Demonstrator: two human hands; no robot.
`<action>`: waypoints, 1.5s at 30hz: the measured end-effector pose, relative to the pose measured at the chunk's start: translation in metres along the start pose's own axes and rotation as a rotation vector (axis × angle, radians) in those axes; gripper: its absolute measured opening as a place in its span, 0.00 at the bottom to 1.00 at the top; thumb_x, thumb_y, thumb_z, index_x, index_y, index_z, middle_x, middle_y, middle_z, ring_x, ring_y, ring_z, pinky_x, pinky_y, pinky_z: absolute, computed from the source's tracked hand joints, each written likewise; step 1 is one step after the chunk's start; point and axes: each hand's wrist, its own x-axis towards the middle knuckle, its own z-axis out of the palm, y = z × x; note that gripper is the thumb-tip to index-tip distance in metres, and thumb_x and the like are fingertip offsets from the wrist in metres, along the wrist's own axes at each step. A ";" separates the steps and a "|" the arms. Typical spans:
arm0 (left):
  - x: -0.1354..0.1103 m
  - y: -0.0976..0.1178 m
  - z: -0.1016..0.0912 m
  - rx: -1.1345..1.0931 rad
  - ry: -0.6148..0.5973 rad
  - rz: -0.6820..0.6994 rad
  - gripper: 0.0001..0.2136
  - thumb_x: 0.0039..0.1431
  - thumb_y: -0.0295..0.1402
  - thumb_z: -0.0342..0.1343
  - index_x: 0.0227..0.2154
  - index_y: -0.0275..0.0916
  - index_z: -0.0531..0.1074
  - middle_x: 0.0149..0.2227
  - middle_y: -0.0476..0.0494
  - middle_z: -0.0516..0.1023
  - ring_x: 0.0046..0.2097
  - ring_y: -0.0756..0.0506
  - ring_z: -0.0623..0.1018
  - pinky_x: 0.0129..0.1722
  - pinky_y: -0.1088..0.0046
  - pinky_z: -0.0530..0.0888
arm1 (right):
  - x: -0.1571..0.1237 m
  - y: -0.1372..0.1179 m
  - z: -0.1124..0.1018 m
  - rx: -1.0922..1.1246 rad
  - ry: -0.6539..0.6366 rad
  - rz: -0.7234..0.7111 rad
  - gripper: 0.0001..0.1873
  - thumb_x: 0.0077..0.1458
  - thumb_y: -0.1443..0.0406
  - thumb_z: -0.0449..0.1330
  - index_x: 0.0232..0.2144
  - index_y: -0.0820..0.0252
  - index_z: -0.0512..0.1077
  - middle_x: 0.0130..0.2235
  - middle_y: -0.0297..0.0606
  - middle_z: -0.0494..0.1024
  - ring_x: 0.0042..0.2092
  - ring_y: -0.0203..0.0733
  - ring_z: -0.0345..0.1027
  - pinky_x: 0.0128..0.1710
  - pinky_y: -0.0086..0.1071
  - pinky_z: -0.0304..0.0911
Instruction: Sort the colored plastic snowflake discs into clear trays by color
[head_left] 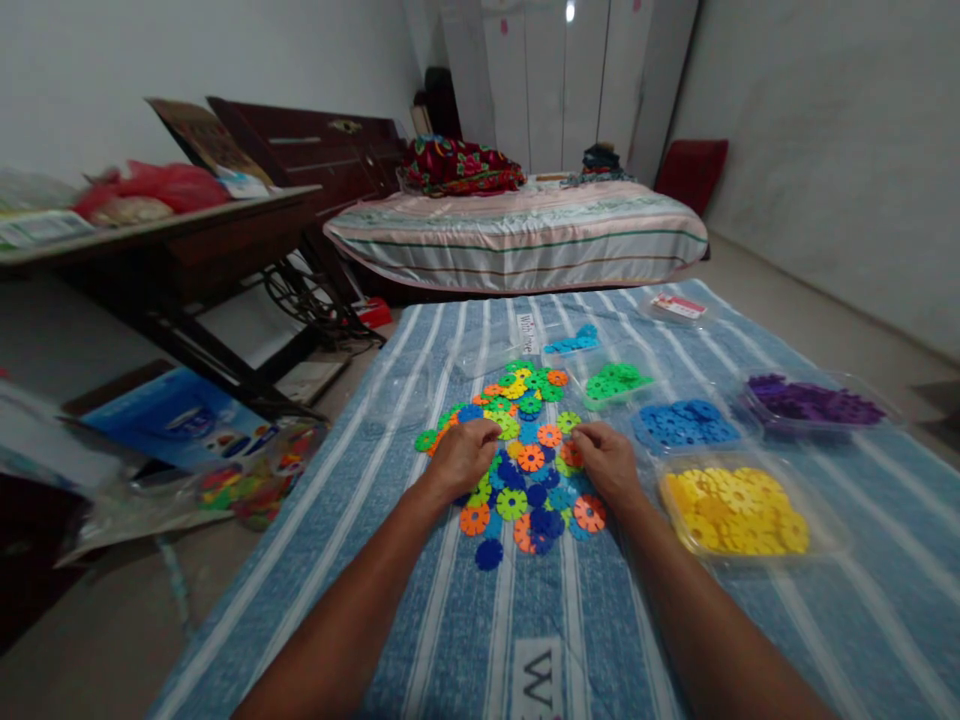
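A loose heap of flower-shaped plastic discs in orange, lime, green, blue, navy and yellow lies on the striped cloth. My left hand rests at the heap's left side, fingers curled together beside a lime disc. Across from it, my right hand is pinched at the right edge, close to an orange disc. Whatever the fingertips of either hand hold, if anything, is too small or hidden to make out. Sorted tubs stand to the right: yellow discs, blue discs, green discs and purple discs.
Light blue discs sit in a clear tub behind the heap. Clear empty containers stand at back left. A labelled lid lies at the far right. Beyond are a bed and a sewing-machine table; a bag of coloured pieces is left.
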 end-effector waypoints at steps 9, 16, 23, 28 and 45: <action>-0.014 -0.005 -0.008 0.277 -0.187 0.070 0.15 0.56 0.26 0.54 0.45 0.41 0.77 0.54 0.38 0.76 0.57 0.39 0.73 0.60 0.61 0.68 | 0.000 0.002 0.000 -0.007 0.001 -0.006 0.17 0.52 0.55 0.54 0.27 0.57 0.78 0.32 0.38 0.81 0.36 0.45 0.73 0.40 0.37 0.65; -0.017 0.006 -0.012 0.308 -0.175 -0.024 0.14 0.58 0.28 0.54 0.46 0.41 0.75 0.54 0.38 0.75 0.58 0.38 0.72 0.60 0.63 0.67 | 0.000 0.002 0.001 -0.002 -0.012 -0.001 0.17 0.52 0.55 0.53 0.27 0.57 0.78 0.31 0.38 0.80 0.36 0.46 0.73 0.39 0.37 0.64; -0.009 0.005 -0.006 0.427 -0.120 -0.100 0.07 0.61 0.31 0.52 0.39 0.38 0.75 0.47 0.38 0.78 0.54 0.40 0.75 0.55 0.67 0.69 | 0.000 0.002 0.001 0.011 -0.008 0.005 0.17 0.52 0.55 0.53 0.26 0.57 0.77 0.30 0.38 0.80 0.35 0.45 0.72 0.39 0.36 0.64; -0.002 0.005 -0.001 0.461 -0.064 -0.159 0.09 0.65 0.35 0.51 0.39 0.39 0.74 0.47 0.38 0.78 0.53 0.40 0.75 0.51 0.68 0.70 | 0.000 0.003 0.001 -0.001 -0.006 -0.010 0.17 0.52 0.55 0.53 0.26 0.57 0.78 0.31 0.38 0.80 0.36 0.45 0.72 0.40 0.37 0.64; -0.014 0.015 -0.010 0.375 -0.185 -0.162 0.09 0.58 0.37 0.58 0.40 0.41 0.77 0.45 0.39 0.79 0.51 0.38 0.77 0.47 0.67 0.70 | 0.000 0.000 0.001 -0.018 0.000 0.011 0.16 0.52 0.56 0.54 0.26 0.56 0.79 0.32 0.38 0.81 0.37 0.46 0.73 0.40 0.37 0.65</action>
